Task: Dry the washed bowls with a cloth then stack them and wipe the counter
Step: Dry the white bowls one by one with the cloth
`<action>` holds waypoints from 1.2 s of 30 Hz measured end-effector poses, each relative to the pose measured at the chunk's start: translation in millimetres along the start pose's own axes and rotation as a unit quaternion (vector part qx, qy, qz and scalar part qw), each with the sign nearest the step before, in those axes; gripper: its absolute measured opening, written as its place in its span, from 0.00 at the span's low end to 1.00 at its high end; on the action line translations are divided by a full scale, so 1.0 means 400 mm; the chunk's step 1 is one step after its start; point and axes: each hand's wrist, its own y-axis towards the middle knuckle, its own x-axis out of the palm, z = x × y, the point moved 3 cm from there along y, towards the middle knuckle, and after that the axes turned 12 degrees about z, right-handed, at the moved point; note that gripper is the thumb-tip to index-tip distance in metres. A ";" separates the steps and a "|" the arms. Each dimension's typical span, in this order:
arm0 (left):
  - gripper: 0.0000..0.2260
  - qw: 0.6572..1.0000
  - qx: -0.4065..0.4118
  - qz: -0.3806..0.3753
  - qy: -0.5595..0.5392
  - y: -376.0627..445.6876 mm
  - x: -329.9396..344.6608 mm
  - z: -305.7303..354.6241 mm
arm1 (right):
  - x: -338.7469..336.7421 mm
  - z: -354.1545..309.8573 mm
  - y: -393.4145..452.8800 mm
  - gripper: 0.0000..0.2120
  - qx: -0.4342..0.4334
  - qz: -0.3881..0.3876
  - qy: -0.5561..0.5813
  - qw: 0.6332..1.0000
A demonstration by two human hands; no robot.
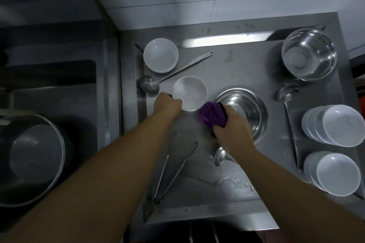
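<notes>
left hand (167, 102) grips white bowl (190, 92) rim; right hand (232, 124) clutches purple cloth (212, 115) beside it. another bowl (160, 55) waits behind. two stacks (333, 125) right. wet counter (237, 65) apparently unwiped.

Open counter (246, 61) strip between white bowl (160, 55) and glass bowl (309, 54). Ladle (177, 71), steel bowl (246, 108), tongs (175, 171), bowl stacks (335, 126) crowd remainder.
</notes>
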 end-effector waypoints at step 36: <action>0.25 0.857 0.028 -0.171 -0.484 -0.788 -0.174 0.070 | -0.473 -0.118 -0.300 0.16 -0.210 -0.078 0.271 0.936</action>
